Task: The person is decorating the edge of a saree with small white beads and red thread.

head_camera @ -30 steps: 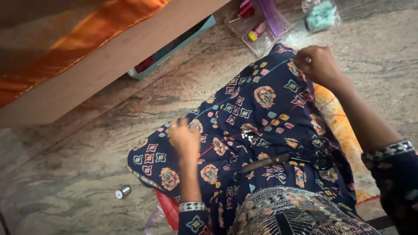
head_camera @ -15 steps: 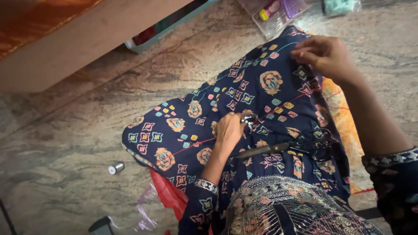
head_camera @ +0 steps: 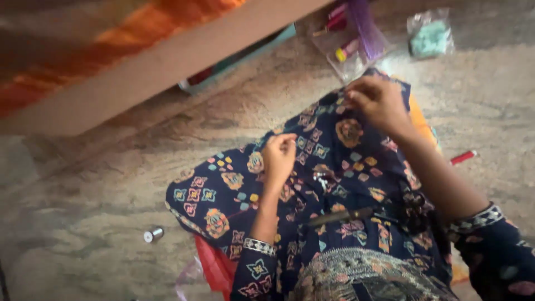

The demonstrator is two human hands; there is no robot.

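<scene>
Lying over the lap: a navy patterned cloth [head_camera: 334,167] is spread across the person's legs and onto the stone floor [head_camera: 83,223].
Left hand: the left hand [head_camera: 280,156] is held over the middle of the cloth, its fingers curled in and pressed together at the tips; what is pinched there is too small to be told.
Right hand: the right hand [head_camera: 379,100] is set on the far edge of the cloth, its fingers bent and closed on the fabric.
Cloth to hands: the cloth lies under both hands, stretched between them; the right hand touches it, while contact by the left cannot be told.
On the cloth: a small metal piece [head_camera: 322,179] is seen just beside the left hand, and a dark thin tool [head_camera: 348,214] lies nearer the body.
Spool: a small silver spool [head_camera: 153,234] stands on the floor, well apart from the left hand.
Bags: a clear bag [head_camera: 351,44] with coloured items and a second bag [head_camera: 430,36] with something teal lie beyond the right hand.
Red pen: a red pen [head_camera: 463,158] lies on the floor beside the right forearm.
Bench: a wooden edge [head_camera: 167,61] runs across the top of the view.
</scene>
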